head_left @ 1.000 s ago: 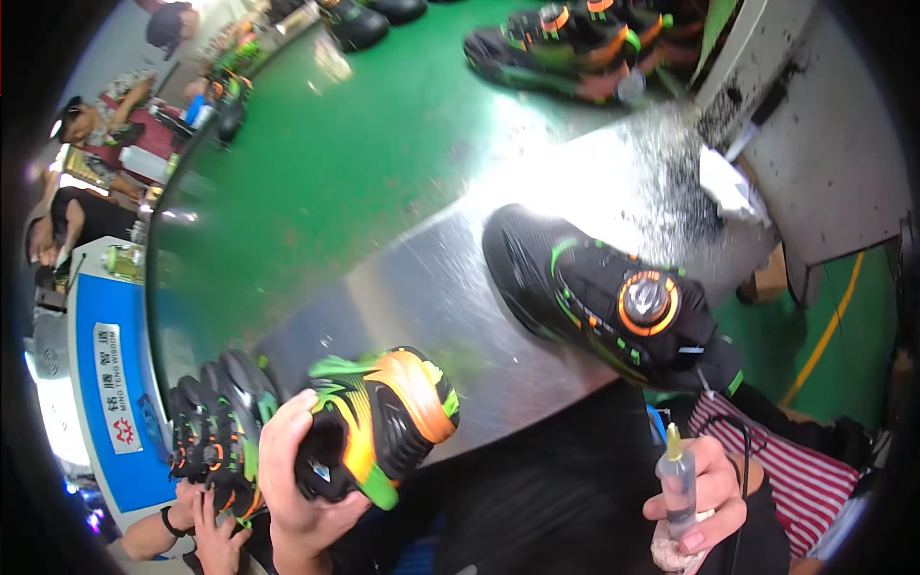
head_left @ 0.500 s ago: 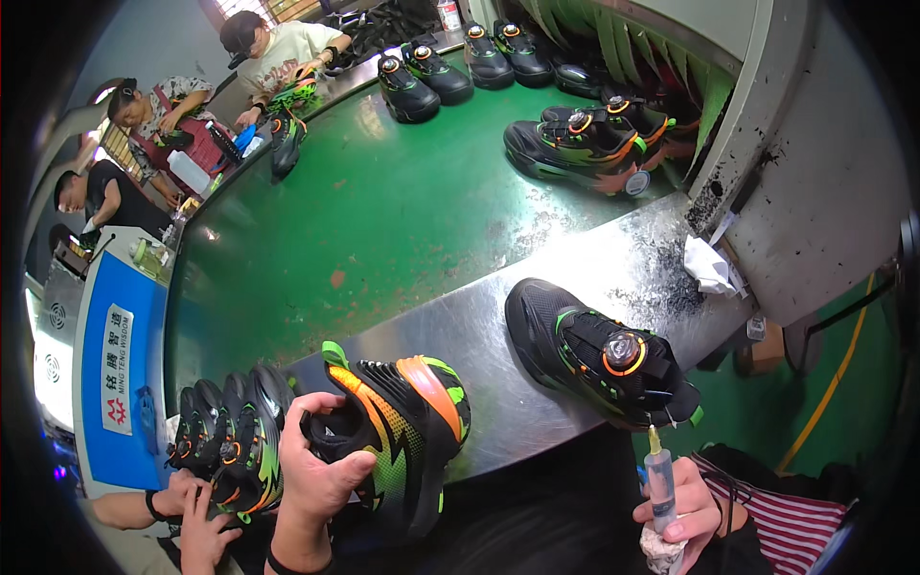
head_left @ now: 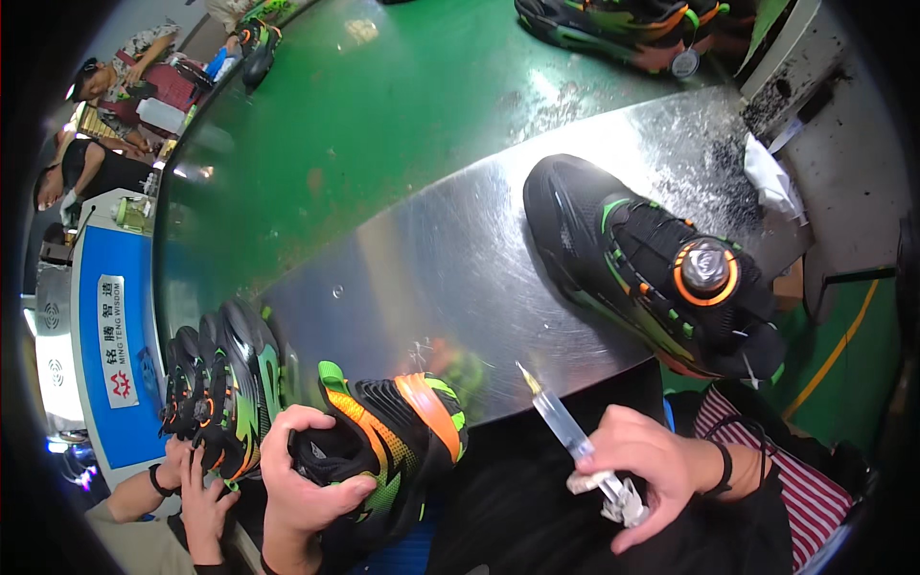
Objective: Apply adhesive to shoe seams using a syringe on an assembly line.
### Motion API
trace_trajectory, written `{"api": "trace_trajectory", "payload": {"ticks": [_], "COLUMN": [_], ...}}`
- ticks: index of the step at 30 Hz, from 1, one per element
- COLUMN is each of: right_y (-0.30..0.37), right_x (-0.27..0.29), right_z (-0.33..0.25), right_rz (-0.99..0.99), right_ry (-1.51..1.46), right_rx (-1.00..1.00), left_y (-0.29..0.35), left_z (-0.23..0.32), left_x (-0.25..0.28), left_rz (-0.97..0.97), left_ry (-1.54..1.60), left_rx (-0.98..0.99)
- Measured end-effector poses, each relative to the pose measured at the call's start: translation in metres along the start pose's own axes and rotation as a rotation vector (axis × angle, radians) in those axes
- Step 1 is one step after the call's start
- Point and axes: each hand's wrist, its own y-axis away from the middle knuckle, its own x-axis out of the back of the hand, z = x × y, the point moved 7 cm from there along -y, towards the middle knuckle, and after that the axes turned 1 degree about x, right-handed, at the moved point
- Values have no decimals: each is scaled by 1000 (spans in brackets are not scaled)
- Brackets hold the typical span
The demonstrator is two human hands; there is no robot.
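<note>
My left hand (head_left: 305, 484) grips a black, green and orange sneaker (head_left: 395, 436) by its collar, thumb on the near side and fingers on the other. The sneaker is tilted, held at the near edge of the metal ledge. In my right hand (head_left: 652, 455) is a clear syringe (head_left: 563, 422) with a yellowish needle tip pointing up and left toward the ledge. A crumpled white tissue (head_left: 625, 505) is bunched in the same hand, around the plunger end. Beyond it, a second sneaker (head_left: 628, 273) with a round lacing dial stands upright on the ledge, untouched.
The metal ledge (head_left: 422, 249) borders a green conveyor belt (head_left: 364, 144). More sneakers (head_left: 613, 34) stand at the far right of the belt. At left, a co-worker's hands (head_left: 196, 494) touch a row of sneakers (head_left: 235, 383). A white tissue (head_left: 772, 180) lies by the machine frame.
My right hand has moved left, taking the syringe away from the heel of the sneaker on the ledge. My left hand keeps its hold on the other sneaker. The view has tilted downward.
</note>
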Motion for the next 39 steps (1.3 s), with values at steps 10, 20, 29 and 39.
{"api": "trace_trajectory", "payload": {"ticks": [10,20,29,39], "right_y": [-10,-46,-57,-63], "right_x": [1,-4,-5,-10], "right_z": [3,-3,12,19], "right_rz": [55,54,77,71], "right_ry": [-117,-471,-532,-560], "right_rx": [-86,142,120,98], "left_y": [9,20,31,12], "left_z": [-20,-17,-32,-1], "left_x": [-3,-3,3,-12], "left_rz": [87,59,41,-154], "left_ry": [77,31,85,127], "left_rx": [27,93,96,-45]}}
